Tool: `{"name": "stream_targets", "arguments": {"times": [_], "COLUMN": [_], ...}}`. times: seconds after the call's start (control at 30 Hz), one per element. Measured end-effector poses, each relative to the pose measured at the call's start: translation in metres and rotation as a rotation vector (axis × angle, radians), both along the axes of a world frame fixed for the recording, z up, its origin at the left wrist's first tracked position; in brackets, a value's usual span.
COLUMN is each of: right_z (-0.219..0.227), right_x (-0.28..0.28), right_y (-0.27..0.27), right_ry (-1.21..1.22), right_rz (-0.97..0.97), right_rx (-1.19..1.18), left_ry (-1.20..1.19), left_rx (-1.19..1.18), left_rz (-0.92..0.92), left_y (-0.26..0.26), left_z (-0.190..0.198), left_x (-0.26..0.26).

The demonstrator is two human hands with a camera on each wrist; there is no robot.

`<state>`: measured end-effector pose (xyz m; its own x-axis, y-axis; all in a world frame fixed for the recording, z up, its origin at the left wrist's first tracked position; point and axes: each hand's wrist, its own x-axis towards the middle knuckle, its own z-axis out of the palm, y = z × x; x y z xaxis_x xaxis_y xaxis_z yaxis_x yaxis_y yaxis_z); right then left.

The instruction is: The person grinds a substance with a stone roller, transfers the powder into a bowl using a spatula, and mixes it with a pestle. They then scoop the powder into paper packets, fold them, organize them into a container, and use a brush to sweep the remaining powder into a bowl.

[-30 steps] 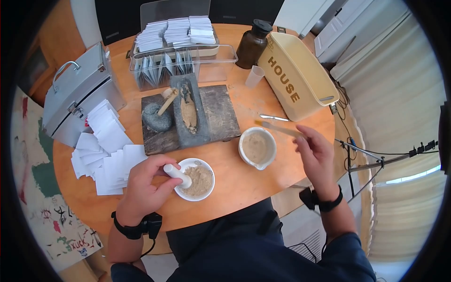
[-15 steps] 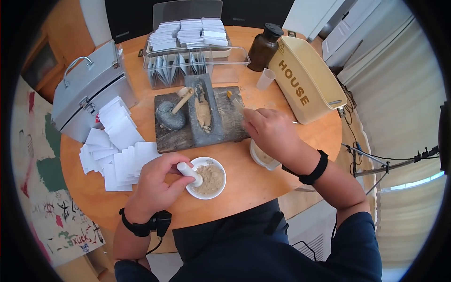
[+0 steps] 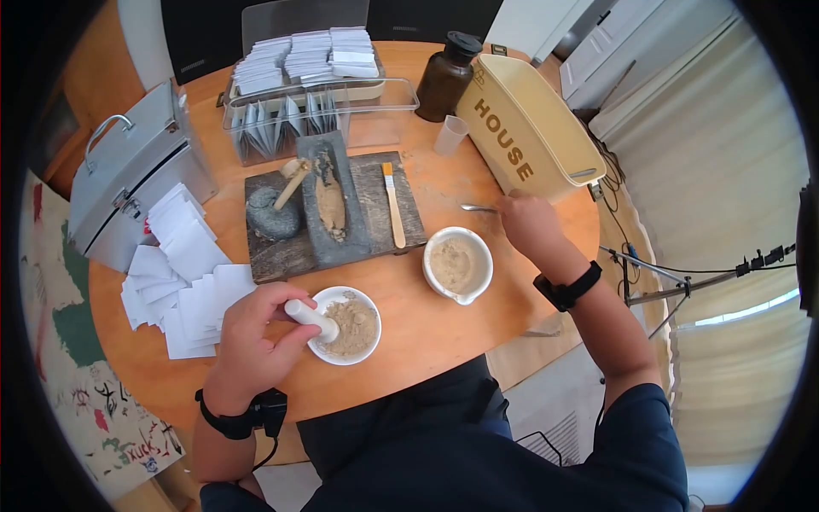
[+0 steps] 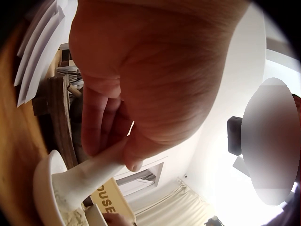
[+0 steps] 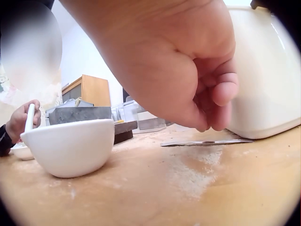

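Note:
Between thumb and fingers my left hand point(image 3: 260, 341) pinches a white pestle point(image 3: 312, 319), tilted, its wide end in the powder of a small white bowl point(image 3: 376, 341). My right hand point(image 3: 531, 224) is at the tan bin's base, over a thin metal tool point(image 3: 476, 207). In the right wrist view its fingers point(image 5: 221, 101) are curled, the tips just above that metal tool point(image 5: 197, 143), with a narrow gap. Left of it stands a white spouted mortar point(image 3: 461, 290) holding powder. A flat brush point(image 3: 393, 209) lies on the dark wooden board point(image 3: 408, 188), right of a stone trough point(image 3: 350, 243).
A tan bin point(image 3: 503, 128), a brown bottle point(image 3: 444, 81) and a plastic cup point(image 3: 450, 135) stand at the back right. Clear trays point(image 3: 384, 124) of packets are behind the board. White papers point(image 3: 200, 311) and a metal case point(image 3: 136, 179) are on the left.
My right hand has laid the brush on the board, let it go and moved right to the metal tool. My left hand still pinches the pestle in the small bowl.

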<state>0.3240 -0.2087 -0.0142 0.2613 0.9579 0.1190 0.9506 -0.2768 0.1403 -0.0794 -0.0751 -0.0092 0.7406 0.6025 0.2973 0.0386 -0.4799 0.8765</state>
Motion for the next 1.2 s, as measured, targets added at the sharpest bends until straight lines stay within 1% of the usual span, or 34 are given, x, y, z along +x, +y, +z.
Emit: {"name": "stream_targets", "arguments": {"times": [0.07, 0.13, 0.27, 0.33, 0.4, 0.47, 0.53, 0.57, 0.63, 0.67, 0.73, 0.77, 0.83, 0.87, 0.9, 0.97, 1.1, 1.17, 1.2], "right_z": [-0.004, -0.007, -0.006, -0.003, -0.001, 0.008, 0.026, 0.037, 0.056, 0.063, 0.069, 0.067, 0.063, 0.058, 0.06, 0.063, 0.051, 0.042, 0.045], "right_x": [0.001, 0.005, 0.004, 0.003, 0.005, -0.001, -0.014, -0.023, -0.041, -0.05, -0.066, -0.07, -0.077, -0.078, -0.081, -0.088, -0.103, -0.106, -0.106], "right_y": [0.001, 0.003, 0.007, 0.01, 0.007, 0.005, -0.002, -0.006, -0.017, -0.023, -0.032, -0.034, -0.038, -0.041, -0.04, -0.035, -0.018, -0.011, -0.006], "right_ry": [-0.002, -0.047, -0.047, -0.041, -0.003, 0.033, 0.073, 0.074, 0.218, 0.218, 0.213, 0.213, 0.226, 0.207, 0.204, 0.225, 0.255, 0.272, 0.314], "right_rz": [-0.004, 0.044, 0.033, -0.008, 0.004, 0.017, 0.049, 0.051, 0.074, 0.073, 0.235, 0.234, 0.321, 0.307, 0.306, 0.246, 0.21, 0.218, 0.158], "right_rx": [-0.026, -0.037, -0.106, -0.15, -0.125, -0.103, 0.067, 0.062, 0.055, 0.051, 0.063, 0.063, 0.011, -0.048, -0.045, -0.009, 0.085, -0.014, -0.158], "left_ry": [0.01, -0.001, 0.024, 0.015, 0.007, -0.003, -0.006, -0.005, 0.011, 0.011, 0.019, 0.019, 0.009, 0.005, 0.002, -0.002, 0.001, 0.008, 0.006], "left_rx": [-0.011, -0.039, -0.057, -0.049, -0.051, -0.056, -0.081, -0.086, -0.077, -0.08, -0.078, -0.079, -0.067, -0.064, -0.084, -0.099, -0.093, -0.089, -0.089], "left_rz": [0.006, 0.008, 0.01, -0.004, -0.001, 0.002, 0.004, 0.006, 0.004, 0.003, 0.005, 0.004, -0.005, -0.007, -0.001, 0.008, -0.001, 0.007, 0.006], "left_y": [0.0, 0.001, 0.001, 0.002, 0.002, 0.002, 0.002, 0.001, 0.002, 0.001, 0.001, 0.001, 0.001, 0.001, 0.0, 0.0, 0.0, 0.001, 0.001], "left_z": [-0.001, -0.002, -0.002, -0.003, -0.004, -0.005, -0.004, -0.004, -0.002, -0.001, 0.0, 0.0, -0.001, -0.001, 0.0, 0.0, -0.001, 0.0, 0.001], "left_x": [-0.001, 0.0, -0.001, -0.002, -0.002, -0.001, -0.001, -0.001, -0.001, -0.001, 0.0, -0.001, -0.001, 0.0, 0.0, 0.0, 0.0, 0.0, 0.0]}}
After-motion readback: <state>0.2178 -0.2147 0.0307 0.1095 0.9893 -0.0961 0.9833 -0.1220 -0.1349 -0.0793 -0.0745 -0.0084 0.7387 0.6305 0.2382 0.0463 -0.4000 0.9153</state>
